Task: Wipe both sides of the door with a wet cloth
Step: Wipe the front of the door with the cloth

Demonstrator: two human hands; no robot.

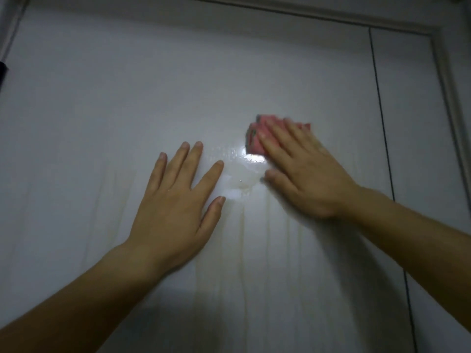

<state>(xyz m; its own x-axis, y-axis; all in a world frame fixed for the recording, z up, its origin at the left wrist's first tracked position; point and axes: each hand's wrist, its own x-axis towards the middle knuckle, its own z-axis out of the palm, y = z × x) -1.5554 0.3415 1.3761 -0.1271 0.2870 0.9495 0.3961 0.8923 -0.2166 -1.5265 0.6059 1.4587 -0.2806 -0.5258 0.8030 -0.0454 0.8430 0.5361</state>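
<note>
A white door [127, 98] fills the view. My right hand [305, 171] lies flat on a folded pink cloth [257, 136] and presses it against the door right of centre; the hand is blurred. Most of the cloth is hidden under the fingers. My left hand [175, 202] rests flat on the door, fingers spread, holding nothing, to the left of the cloth. Between the hands the door shines wet [242, 171], and thin water streaks [244, 238] run down from there.
A dark vertical seam [382, 128] marks the door's right edge, with a narrow white panel [418, 149] beyond it. A grey frame [448, 98] runs along the top and right. A dark object [3, 72] sits at the far left edge.
</note>
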